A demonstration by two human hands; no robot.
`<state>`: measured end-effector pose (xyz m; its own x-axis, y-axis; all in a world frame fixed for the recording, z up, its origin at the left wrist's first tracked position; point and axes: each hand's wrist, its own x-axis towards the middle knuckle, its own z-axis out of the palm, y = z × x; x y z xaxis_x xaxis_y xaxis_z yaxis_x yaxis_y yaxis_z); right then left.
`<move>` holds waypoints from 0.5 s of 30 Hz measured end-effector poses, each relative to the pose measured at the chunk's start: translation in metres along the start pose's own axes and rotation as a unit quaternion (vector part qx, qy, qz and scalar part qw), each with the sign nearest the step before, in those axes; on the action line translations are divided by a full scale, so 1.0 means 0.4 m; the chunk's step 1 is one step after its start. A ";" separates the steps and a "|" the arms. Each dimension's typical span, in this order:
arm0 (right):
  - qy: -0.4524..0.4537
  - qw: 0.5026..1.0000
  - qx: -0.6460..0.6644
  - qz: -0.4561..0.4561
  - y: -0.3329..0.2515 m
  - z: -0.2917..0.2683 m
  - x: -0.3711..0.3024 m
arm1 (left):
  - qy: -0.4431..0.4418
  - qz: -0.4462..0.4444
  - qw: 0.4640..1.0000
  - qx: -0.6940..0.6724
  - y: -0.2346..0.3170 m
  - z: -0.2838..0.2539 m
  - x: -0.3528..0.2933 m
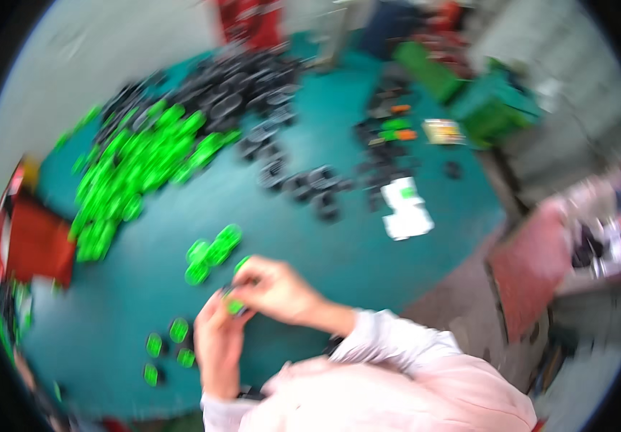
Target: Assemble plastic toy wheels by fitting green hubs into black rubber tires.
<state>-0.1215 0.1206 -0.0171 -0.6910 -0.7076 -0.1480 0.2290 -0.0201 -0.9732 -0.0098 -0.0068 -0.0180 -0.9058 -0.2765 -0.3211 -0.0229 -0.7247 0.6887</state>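
Observation:
My left hand [219, 344] is closed on a small black round part with a green insert [235, 307], held up over the table. The fingers of my right hand [279, 290] are pinched at the top of the same part, so both hands touch it. A bit of green [242, 264] shows beside my right fingertips; I cannot tell whether it is held. Beyond my hands lies a small group of loose green round pieces [218, 250]. Left of my left hand stand several black parts with green centres [178, 330]. The picture is blurred by motion.
A large heap of green pieces [137, 158] and a pile of black round parts [231, 90] cover the far left of the green table [310, 270]. White papers [406, 212] lie to the right. A red container [40, 241] stands at the left, a green bin [497, 108] far right.

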 end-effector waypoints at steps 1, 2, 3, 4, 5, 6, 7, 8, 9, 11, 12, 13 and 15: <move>0.029 0.998 0.021 -0.045 -0.007 0.003 -0.009 | 0.011 -0.008 1.000 -0.023 -0.004 0.009 -0.006; 0.037 0.994 0.093 -0.054 -0.005 -0.001 -0.023 | 0.041 -0.006 0.999 -0.022 0.003 0.028 -0.008; 0.040 0.989 0.001 -0.140 0.017 -0.010 -0.020 | 0.061 0.009 0.998 -0.019 0.015 0.039 -0.013; 0.028 0.992 -0.044 -0.112 0.042 -0.021 -0.038 | 0.082 0.013 0.996 -0.023 0.019 0.022 -0.023; 0.012 0.992 -0.083 -0.091 0.036 -0.023 -0.051 | 0.097 0.014 0.995 -0.017 0.030 0.019 -0.034; 0.035 0.994 -0.047 -0.091 0.039 -0.007 -0.056 | 0.103 0.014 0.994 -0.012 0.032 0.016 -0.041; 0.036 0.997 -0.059 -0.045 0.018 -0.001 -0.061 | 0.113 0.018 0.993 -0.008 0.027 0.008 -0.053; 0.039 0.997 -0.071 0.001 -0.007 0.008 -0.062 | 0.121 0.020 0.992 -0.002 0.025 0.002 -0.064; 0.029 0.997 -0.074 0.009 -0.013 0.013 -0.059 | 0.121 0.016 0.992 0.001 0.017 0.000 -0.067; 0.015 0.997 -0.078 0.023 -0.019 0.023 -0.052 | 0.124 0.015 0.991 0.049 0.018 0.008 -0.076; 0.001 0.996 -0.093 0.015 -0.022 0.018 -0.052 | 0.124 0.014 0.990 0.072 0.020 0.015 -0.077; -0.012 0.994 -0.108 0.007 -0.025 0.012 -0.053 | 0.121 0.038 0.981 0.147 0.024 0.015 -0.078; -0.020 0.992 -0.120 -0.020 -0.016 0.007 -0.053 | 0.094 0.052 0.976 0.191 0.025 0.006 -0.074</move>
<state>-0.1064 0.1339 -0.0071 -0.6673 -0.7373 -0.1054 0.0288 0.1159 -0.9928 0.0160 -0.0044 -0.0002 -0.8188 -0.4732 -0.3251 -0.1235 -0.4079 0.9046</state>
